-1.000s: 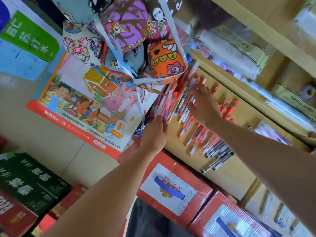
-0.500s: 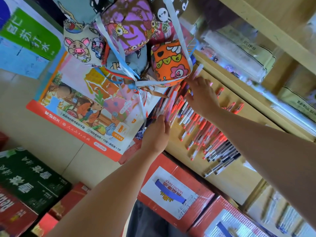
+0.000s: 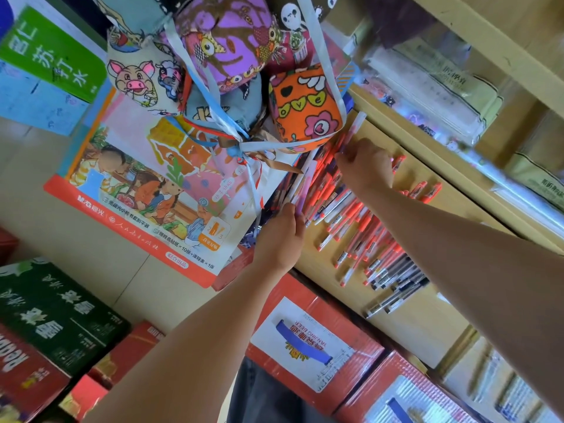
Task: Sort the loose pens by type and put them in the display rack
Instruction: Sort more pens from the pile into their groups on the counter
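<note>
Shelf point(image 3: 421, 331): runs down and to the right from the orange pouch point(image 3: 305, 102), with bare wood at its lower end.
Loose pens point(image 3: 360, 239): fanned on the shelf below the orange pouch, red-capped ones nearer it and dark ones furthest from it (only roughly grouped so far).
Bundle point(image 3: 305, 181): pale and red pens held upright just below the orange pouch, tips reaching towards its ribbons point(image 3: 265, 148).
White pen point(image 3: 355, 126): sticks up just beside the orange pouch's right edge.
Display rack: not identifiable in view.
Risk: could snag the bundle's tips in the ribbons and fan or spill it onto the sorted rows, mixing types. Could also sweep red pens off the shelf edge with the right forearm, which crosses low over them.
Left hand point(image 3: 279, 236): below the orange pouch, arm stretched up, back of hand to camera, fingers wrapped round the bundle's lower end.
Right hand point(image 3: 366, 167): below and right of the orange pouch, wrist bent, fingertips pinching the white pen.
</note>
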`<control>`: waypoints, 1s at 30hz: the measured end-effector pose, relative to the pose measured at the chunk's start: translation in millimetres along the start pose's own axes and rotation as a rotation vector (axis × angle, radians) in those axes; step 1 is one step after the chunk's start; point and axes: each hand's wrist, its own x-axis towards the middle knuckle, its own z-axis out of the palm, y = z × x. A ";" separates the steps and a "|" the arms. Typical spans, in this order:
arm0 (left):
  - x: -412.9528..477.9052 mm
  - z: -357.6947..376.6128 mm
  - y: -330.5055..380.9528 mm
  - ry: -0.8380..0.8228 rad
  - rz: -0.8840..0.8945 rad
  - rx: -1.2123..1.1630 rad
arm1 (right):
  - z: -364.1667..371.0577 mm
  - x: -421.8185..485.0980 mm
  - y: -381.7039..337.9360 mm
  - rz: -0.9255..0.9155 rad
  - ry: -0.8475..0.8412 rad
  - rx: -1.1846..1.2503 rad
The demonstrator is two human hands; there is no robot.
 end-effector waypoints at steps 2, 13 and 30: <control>0.8 0.2 0.1 0.001 0.000 0.000 | -1.3 4.1 -3.4 0.054 -0.003 0.000; 0.1 -3.7 -1.6 -0.014 -0.037 -0.018 | -6.9 8.5 -4.8 0.161 0.020 0.422; -0.3 8.4 14.4 0.047 -0.005 0.113 | -7.3 -29.2 54.7 -0.136 0.022 0.250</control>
